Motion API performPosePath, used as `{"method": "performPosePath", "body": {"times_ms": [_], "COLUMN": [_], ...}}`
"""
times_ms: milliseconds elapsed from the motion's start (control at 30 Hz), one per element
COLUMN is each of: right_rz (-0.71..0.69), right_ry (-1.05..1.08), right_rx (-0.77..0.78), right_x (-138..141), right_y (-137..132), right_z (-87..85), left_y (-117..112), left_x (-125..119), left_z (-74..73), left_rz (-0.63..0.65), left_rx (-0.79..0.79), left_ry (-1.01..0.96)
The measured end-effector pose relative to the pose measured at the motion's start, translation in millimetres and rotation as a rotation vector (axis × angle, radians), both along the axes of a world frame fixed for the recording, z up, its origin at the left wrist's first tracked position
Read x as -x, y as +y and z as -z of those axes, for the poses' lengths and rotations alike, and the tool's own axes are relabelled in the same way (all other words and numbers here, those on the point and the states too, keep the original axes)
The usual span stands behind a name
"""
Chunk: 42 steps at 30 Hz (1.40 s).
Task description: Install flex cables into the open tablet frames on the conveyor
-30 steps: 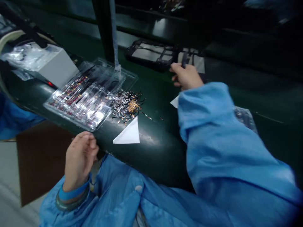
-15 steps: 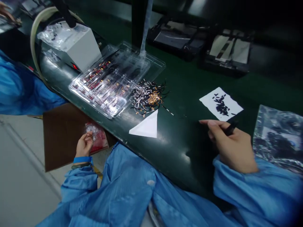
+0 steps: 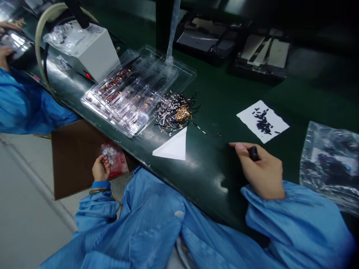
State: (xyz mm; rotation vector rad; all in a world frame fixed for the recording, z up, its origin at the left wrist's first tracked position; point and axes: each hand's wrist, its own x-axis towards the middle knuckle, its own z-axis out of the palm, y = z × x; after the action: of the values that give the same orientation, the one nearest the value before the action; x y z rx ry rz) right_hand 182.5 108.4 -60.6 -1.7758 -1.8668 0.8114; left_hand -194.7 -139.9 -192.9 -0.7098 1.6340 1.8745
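My left hand (image 3: pixel 101 168) is over a cardboard box (image 3: pixel 73 157) below the bench edge, fingers curled together. Crumpled clear plastic (image 3: pixel 109 153) lies right at its fingertips, and I cannot make out whether the fingers pinch anything. My right hand (image 3: pixel 262 170) is above the green bench, closed around a slim black tool (image 3: pixel 254 153) whose thick end sticks up behind the thumb; its tip is hidden. Ahead of that hand lies a white paper (image 3: pixel 246 116) bearing small black pieces (image 3: pixel 263 122). A folded white paper triangle (image 3: pixel 174 145) rests near the bench edge.
A pile of short black cables with gold ends (image 3: pixel 179 110) lies beside clear plastic trays (image 3: pixel 117 101). A white box (image 3: pixel 98 56) stands at back left, a clear bag (image 3: pixel 331 160) at right, black trays (image 3: pixel 260 56) at back. A co-worker's blue sleeve (image 3: pixel 25 101) is far left.
My right hand has moved left along the bench with the black tool in it, which now points more upright. My left hand has stayed over the box, its fingers slightly more curled.
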Motion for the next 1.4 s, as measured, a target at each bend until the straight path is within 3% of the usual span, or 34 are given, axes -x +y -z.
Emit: {"method": "performPosePath", "body": {"times_ms": [200,400,533,667,800,900,967,1067,1167,1233,1333,1400], "right_rz": [-0.065,-0.151,-0.168,-0.122,-0.147,-0.162,-0.152,-0.154,-0.212,-0.267,-0.349,-0.399], "right_ry": [0.022,0.035,0.028,0.019,0.036,0.053,0.058,0.083,0.112,0.125,0.153,0.161], "right_rx": [-0.07,-0.154,-0.171,-0.112,-0.114,-0.106,-0.063,-0.032,-0.083,-0.13,-0.233,-0.332], "right_x": [2.6,2.9,-0.2,-2.5,-3.1,-2.4,-1.9,-1.7,-2.5,-3.4,-5.3,-6.3], "right_y": [-2.4,-2.6,-1.9,-0.6,0.2,0.8,1.7,3.2,3.6,3.0,1.6,0.4], "right_z": [1.3,4.8,6.8,7.1,6.8,5.4,4.5,4.9,8.2,11.3,16.5,19.7], "left_y": [-2.0,5.2,10.2,11.7,9.8,10.2,13.4,25.0,46.3,65.3,96.4,115.4], "left_x": [-4.0,-13.6,-17.8,-15.6,-19.6,-25.9,-28.4,-31.5,-43.3,-57.7,-80.7,-89.4], "left_z": [-5.4,-32.8,-44.3,-36.9,-25.4,-27.8,-36.8,-60.3,-91.2,-111.5,-135.7,-146.9], "left_rz": [-0.019,0.065,0.161,0.255,0.337,0.381,0.398,0.424,0.436,0.436,0.701,0.881], "left_rx": [-0.037,-0.24,-0.245,-0.066,0.249,0.475,0.575,0.605,0.539,0.425,0.233,0.18], "left_ry": [0.032,0.129,0.188,0.277,0.462,0.664,0.803,1.018,1.256,1.559,1.944,2.039]}}
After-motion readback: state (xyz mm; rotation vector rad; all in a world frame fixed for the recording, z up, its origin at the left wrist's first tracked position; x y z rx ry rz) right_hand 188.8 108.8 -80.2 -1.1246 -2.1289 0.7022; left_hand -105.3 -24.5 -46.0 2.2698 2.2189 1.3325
